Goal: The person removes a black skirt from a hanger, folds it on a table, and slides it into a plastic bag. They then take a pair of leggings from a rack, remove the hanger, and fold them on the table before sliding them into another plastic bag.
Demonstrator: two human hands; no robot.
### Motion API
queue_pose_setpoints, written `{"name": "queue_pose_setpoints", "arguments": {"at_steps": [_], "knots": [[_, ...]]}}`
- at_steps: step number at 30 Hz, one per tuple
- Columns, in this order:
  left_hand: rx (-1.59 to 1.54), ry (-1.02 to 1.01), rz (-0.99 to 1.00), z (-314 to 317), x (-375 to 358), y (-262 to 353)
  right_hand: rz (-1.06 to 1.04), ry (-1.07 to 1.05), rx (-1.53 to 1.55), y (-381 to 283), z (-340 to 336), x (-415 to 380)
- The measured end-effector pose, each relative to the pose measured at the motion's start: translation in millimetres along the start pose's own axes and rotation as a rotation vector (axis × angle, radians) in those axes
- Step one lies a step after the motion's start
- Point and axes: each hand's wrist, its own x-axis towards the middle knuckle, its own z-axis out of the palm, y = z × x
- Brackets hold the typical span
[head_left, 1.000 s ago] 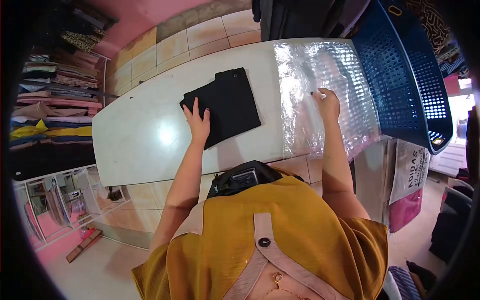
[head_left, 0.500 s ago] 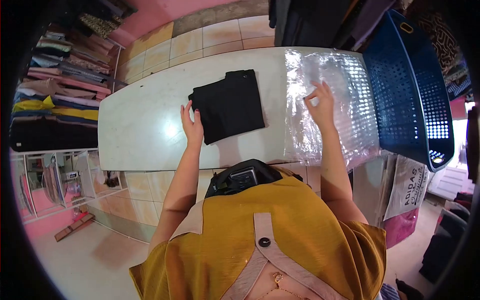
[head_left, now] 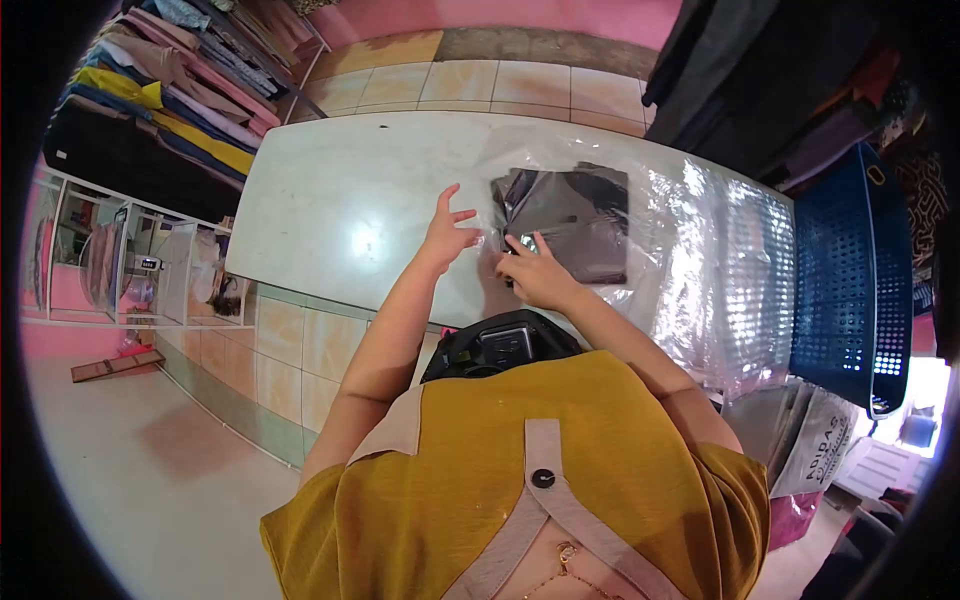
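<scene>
A folded black garment (head_left: 590, 235) lies on the white table (head_left: 330, 190), now seen through a thin clear plastic bag (head_left: 650, 200) spread across it. My right hand (head_left: 540, 275) is over the garment's lower left corner, thumb and finger closed on the bag's left edge, other fingers raised. Just left of the garment, my left hand (head_left: 450, 238) hovers with fingers spread and holds nothing. Further right, more shiny clear plastic (head_left: 725, 270) covers the table's end.
A tall blue perforated basket (head_left: 850, 290) stands at the table's right end. Folded clothes (head_left: 170, 100) fill a rack at the far left, above white shelves (head_left: 130, 270). Dark clothes (head_left: 730, 90) hang beyond the table at the right. A printed white bag (head_left: 825, 450) hangs below.
My right hand has moved left from the plastic pile, and a clear layer now covers the garment. My left hand has come off the garment's edge. The view has shifted left.
</scene>
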Motion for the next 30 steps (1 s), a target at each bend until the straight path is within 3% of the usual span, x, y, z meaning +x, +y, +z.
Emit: {"name": "queue_pose_setpoints", "arguments": {"at_steps": [5, 7, 9, 12, 16, 21, 23, 24, 26, 28, 30], "knots": [[0.184, 0.122, 0.092, -141.6, 29.4, -58.9, 0.097, 0.140, -0.092, -27.7, 3.5, 50.5], [0.256, 0.307, 0.066, -197.2, 26.5, -73.2, 0.308, 0.217, -0.180, -33.1, 8.9, 68.2], [0.322, 0.474, 0.135, -262.1, 35.6, -109.5, 0.356, 0.191, -0.197, -37.1, 16.8, 83.9], [0.319, 0.521, 0.076, -325.7, 23.3, -123.3, 0.432, 0.232, -0.279, -49.2, 29.9, 105.2], [0.278, 0.547, 0.061, -366.6, 6.1, -128.5, 0.464, 0.312, -0.289, -82.0, 52.4, 135.0], [0.374, 0.537, 0.079, -401.6, -7.5, -134.3, 0.423, 0.188, -0.234, -102.1, 79.1, 152.5], [0.744, 0.550, 0.042, -409.0, -15.8, -124.7, 0.435, 0.176, -0.251, -103.2, 80.2, 152.6], [0.744, 0.550, 0.039, -407.9, -17.2, -121.6, 0.449, 0.164, -0.271, -103.8, 80.1, 151.1], [1.026, 0.803, 0.653, -382.0, -21.6, -96.8, 0.458, 0.153, -0.270, -107.9, 79.0, 147.8], [0.939, 0.472, 0.749, -357.4, -9.4, -78.4, 0.465, 0.138, -0.269, -111.4, 80.2, 142.4], [1.062, 0.189, 0.855, -334.9, 15.2, -57.1, 0.465, 0.145, -0.255, -112.1, 80.8, 137.8]]}}
